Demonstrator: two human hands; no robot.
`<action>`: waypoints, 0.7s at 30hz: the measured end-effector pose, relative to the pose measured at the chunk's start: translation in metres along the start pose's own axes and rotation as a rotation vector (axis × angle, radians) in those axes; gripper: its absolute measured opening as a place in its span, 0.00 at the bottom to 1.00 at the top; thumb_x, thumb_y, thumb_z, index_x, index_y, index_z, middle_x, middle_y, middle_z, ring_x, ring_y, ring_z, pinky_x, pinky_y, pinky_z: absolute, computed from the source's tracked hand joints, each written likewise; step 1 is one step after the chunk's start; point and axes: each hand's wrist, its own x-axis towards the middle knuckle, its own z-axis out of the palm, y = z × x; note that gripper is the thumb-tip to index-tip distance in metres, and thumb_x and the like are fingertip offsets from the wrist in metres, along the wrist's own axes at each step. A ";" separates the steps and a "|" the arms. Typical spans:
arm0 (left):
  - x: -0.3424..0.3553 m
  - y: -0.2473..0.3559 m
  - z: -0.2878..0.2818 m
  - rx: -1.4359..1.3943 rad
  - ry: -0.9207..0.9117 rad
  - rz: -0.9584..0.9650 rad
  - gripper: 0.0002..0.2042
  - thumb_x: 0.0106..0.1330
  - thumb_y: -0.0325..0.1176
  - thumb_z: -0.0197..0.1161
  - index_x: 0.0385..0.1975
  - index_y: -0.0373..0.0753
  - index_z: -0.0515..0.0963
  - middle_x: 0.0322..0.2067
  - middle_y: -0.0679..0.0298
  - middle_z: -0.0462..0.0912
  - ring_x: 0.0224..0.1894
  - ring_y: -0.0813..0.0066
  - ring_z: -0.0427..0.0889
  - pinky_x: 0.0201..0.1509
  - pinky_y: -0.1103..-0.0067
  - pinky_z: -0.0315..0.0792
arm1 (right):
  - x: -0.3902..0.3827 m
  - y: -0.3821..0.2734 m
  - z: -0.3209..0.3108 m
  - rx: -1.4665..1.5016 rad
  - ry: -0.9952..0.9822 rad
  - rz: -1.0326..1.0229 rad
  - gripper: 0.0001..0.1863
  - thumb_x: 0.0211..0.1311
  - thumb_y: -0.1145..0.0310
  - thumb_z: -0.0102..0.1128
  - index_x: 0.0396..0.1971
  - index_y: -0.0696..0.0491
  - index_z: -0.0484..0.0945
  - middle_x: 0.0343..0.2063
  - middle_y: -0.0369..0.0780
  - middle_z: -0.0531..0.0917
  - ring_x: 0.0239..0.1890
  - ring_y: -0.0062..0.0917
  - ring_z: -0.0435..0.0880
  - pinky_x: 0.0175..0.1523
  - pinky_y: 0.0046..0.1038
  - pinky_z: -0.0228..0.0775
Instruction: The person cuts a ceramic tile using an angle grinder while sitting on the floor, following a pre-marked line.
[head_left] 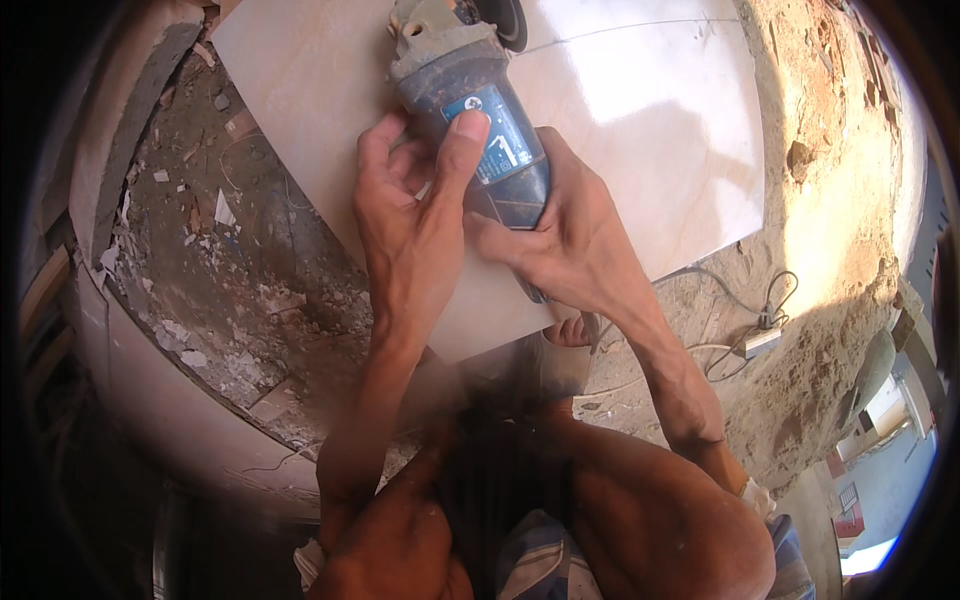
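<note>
A worn blue-grey angle grinder (430,90) is in both my hands, above a large glossy cream floor tile (690,180). Its metal head and dark disc (508,22) point to the far side. My left hand (415,220) grips the body from the left, its thumb pressed on the blue label and its fingers curled. My right hand (585,215) wraps round the rear end of the body from the right. A thin dark line (620,38) runs across the tile, from beside the disc towards the right. The disc's lower side is hidden.
Broken rubble and tile chips (220,215) cover the dirt on the left, inside a curved ledge (190,400). Sandy ground (840,240) lies to the right, with a looped cable (735,290) and a socket block (758,343). My toes (572,332) show by the tile's near edge.
</note>
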 end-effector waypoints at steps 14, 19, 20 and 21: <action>-0.002 -0.002 0.001 -0.028 -0.016 0.014 0.43 0.73 0.49 0.77 0.71 0.20 0.64 0.55 0.45 0.84 0.54 0.66 0.86 0.54 0.75 0.82 | -0.001 0.009 0.001 -0.038 0.033 -0.100 0.32 0.57 0.60 0.76 0.50 0.68 0.73 0.33 0.55 0.88 0.35 0.40 0.93 0.41 0.37 0.85; -0.003 -0.003 0.001 -0.040 -0.015 0.023 0.43 0.73 0.49 0.77 0.71 0.20 0.64 0.55 0.45 0.84 0.54 0.66 0.86 0.54 0.75 0.82 | -0.003 0.008 0.001 -0.033 0.025 -0.094 0.32 0.57 0.60 0.76 0.51 0.68 0.73 0.33 0.55 0.88 0.35 0.40 0.93 0.41 0.37 0.85; -0.002 -0.004 0.001 -0.044 -0.018 0.024 0.43 0.73 0.49 0.77 0.71 0.20 0.64 0.55 0.45 0.84 0.54 0.66 0.86 0.54 0.75 0.82 | -0.002 0.008 0.001 -0.037 0.023 -0.092 0.32 0.57 0.60 0.76 0.51 0.68 0.73 0.33 0.55 0.88 0.35 0.40 0.93 0.41 0.37 0.85; -0.003 -0.004 0.002 -0.033 -0.014 0.016 0.41 0.74 0.50 0.76 0.70 0.22 0.66 0.55 0.46 0.85 0.56 0.68 0.85 0.57 0.75 0.79 | -0.002 0.008 0.000 -0.041 0.021 -0.090 0.32 0.57 0.60 0.76 0.51 0.68 0.73 0.33 0.55 0.88 0.35 0.40 0.93 0.41 0.37 0.85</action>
